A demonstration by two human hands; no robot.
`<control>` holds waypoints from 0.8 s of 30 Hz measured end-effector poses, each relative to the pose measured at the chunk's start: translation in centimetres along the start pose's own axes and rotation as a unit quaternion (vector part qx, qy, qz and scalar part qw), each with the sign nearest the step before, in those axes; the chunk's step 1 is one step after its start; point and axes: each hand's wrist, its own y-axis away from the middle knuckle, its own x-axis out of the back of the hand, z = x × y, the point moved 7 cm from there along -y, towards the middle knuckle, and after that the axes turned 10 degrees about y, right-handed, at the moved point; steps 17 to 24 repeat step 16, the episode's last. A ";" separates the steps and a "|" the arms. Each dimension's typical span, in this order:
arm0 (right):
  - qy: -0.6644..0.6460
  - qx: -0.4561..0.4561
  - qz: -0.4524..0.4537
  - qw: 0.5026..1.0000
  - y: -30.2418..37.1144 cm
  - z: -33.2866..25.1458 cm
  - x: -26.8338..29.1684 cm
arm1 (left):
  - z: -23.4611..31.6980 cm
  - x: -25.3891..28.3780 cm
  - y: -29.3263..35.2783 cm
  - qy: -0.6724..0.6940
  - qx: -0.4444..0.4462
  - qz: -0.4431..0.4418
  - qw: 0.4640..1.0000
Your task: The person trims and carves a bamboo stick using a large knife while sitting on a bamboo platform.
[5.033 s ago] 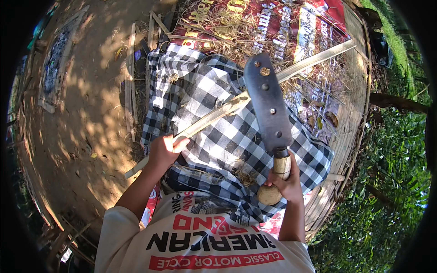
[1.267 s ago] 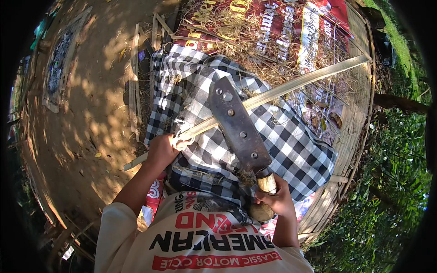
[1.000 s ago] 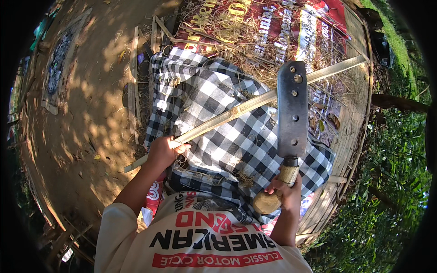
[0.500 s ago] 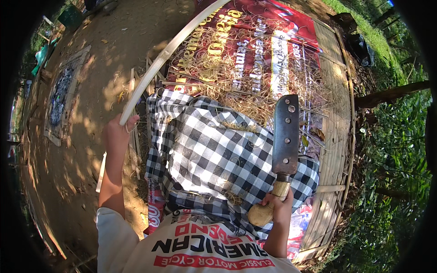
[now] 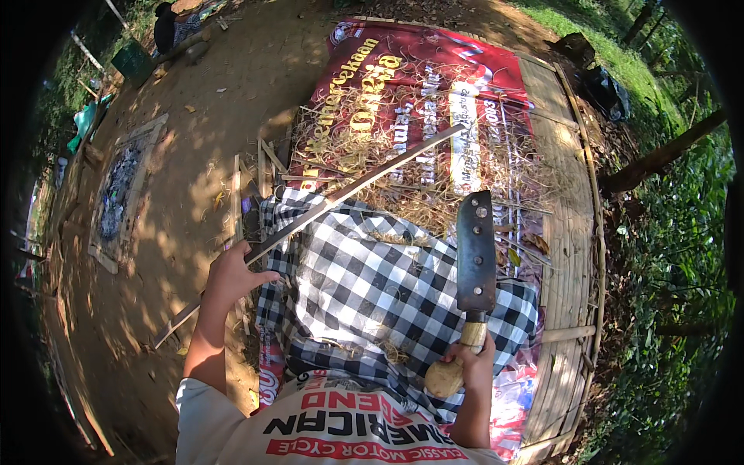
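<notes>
My left hand [image 5: 230, 277] is at a long, narrow bamboo strip [image 5: 349, 188], which passes through its grip with the thumb stuck out to the side. One end of the strip reaches over the shavings, while the other [image 5: 177, 322] juts out past my forearm on the left. On the right, my right hand [image 5: 474, 363] is wrapped around the rounded wooden handle of a broad cleaver-like knife [image 5: 476, 260]. Its dark blade points away from me, with several shiny round spots along it. Beneath both lies a black-and-white checked cloth [image 5: 356, 271] across my lap.
Thin curly shavings [image 5: 372, 116] litter a red printed banner [image 5: 484, 62] on a bamboo-slat platform [image 5: 570, 256]. More strips [image 5: 236, 194] lie at its left edge. A framed ash patch [image 5: 124, 190] is on the dirt ground; green plants [image 5: 674, 310] grow at right.
The bamboo strip has swung to the right and now lies lower, with a length extending behind my left hand. My left thumb has spread. The knife has shifted slightly down and left.
</notes>
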 end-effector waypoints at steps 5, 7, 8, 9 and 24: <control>0.002 0.022 0.005 1.000 -0.2 0.7 0.5 | 0.5 0.3 0.6 -0.012 0.029 -0.010 0.999; -0.010 0.026 0.014 1.000 -0.1 0.8 0.8 | 1.9 -0.4 1.2 -0.016 -0.026 0.002 1.000; -0.016 0.027 0.017 0.999 0.0 0.4 0.7 | 1.8 -1.2 1.4 0.002 -0.045 0.005 0.999; -0.021 0.026 0.021 0.999 0.0 0.3 0.8 | 1.6 -2.0 1.7 0.022 -0.064 0.005 0.998; -0.054 0.082 0.031 0.995 0.2 0.4 1.1 | -1.4 -9.1 5.1 0.005 -0.106 -0.006 0.994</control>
